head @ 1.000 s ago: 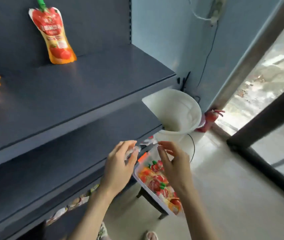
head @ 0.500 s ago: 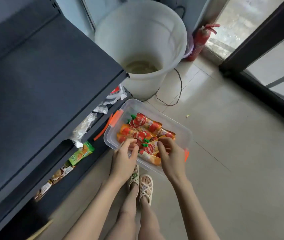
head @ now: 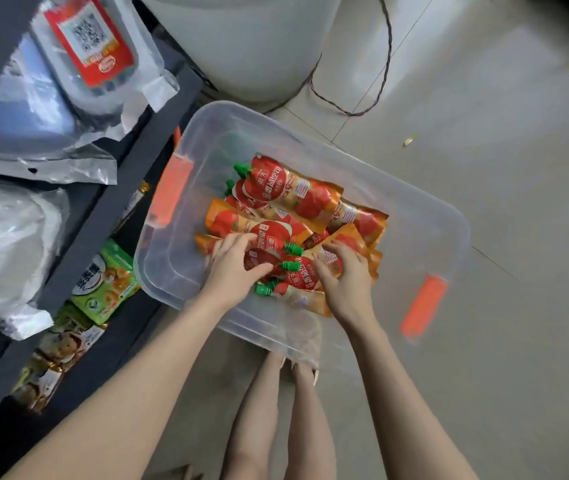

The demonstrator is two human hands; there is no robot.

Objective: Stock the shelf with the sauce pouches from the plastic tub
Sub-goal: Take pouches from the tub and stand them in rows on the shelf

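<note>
A clear plastic tub [head: 425, 244] with orange latches stands on the floor in front of my feet. Several red and orange sauce pouches [head: 286, 188] with green caps lie piled inside it. My left hand [head: 234, 271] is down in the tub, thumb and fingers closed around a red pouch [head: 258, 261] near the front. My right hand [head: 345, 282] is beside it, fingers curled onto an orange pouch [head: 348, 242]. The dark shelf unit [head: 103, 209] runs along the left; its upper boards are out of view.
A large white bucket [head: 251, 46] stands just behind the tub, with a dark cable [head: 380, 81] looped on the tiled floor. Silver bags [head: 33, 133] lie on the low shelf, and green snack packs [head: 103, 282] sit on the bottom board.
My view dropped from the shelf boards down to the tub. Both hands went lower into it and closed on pouches at the front of the pile.
</note>
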